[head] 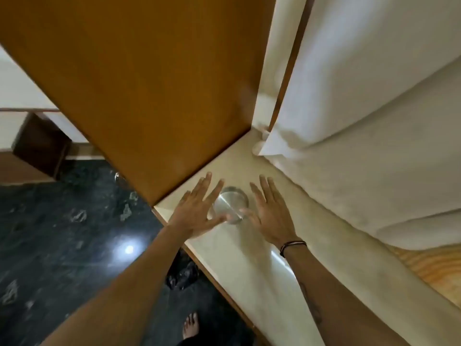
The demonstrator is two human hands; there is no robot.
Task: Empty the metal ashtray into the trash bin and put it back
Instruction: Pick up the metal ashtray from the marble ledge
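Head view. Metal ashtray [230, 204] sits on the pale shelf top [252, 265], near the shelf's outer corner, where the wooden panel [139, 78] meets the ledge. It is a round, shallow, shiny dish, standing upright; nothing can be made out inside it (frame is motion-blurred).

Left hand [199, 211] is just left of the ashtray, palm down, fingers spread and extended forward. Its thumb [219, 219] reaches across the near rim; whether it touches the metal cannot be told. Nothing is gripped.

Right hand [268, 212] is just right of the ashtray, also flat with fingers splayed, thumb [245, 211] angled in toward the dish's near edge. Contact cannot be told. A dark cord bracelet [291, 245] circles that wrist.

So the dish lies between the two hands, both opened wide, neither closed on it.

Right of the shelf: white padded cushions [374, 121] stacked in bands, running along the shelf's far side. Lower right, a strip of light wood grain [439, 268].

Left and below: dark marble floor [62, 233] with a bright lamp reflection [129, 249]. A dark wooden bin-like box [41, 146] stands on the floor at left, well apart from the ashtray. A bare foot [190, 325] shows at the bottom edge. Something crumpled, dark and glossy [183, 274] lies on the floor under the shelf edge.
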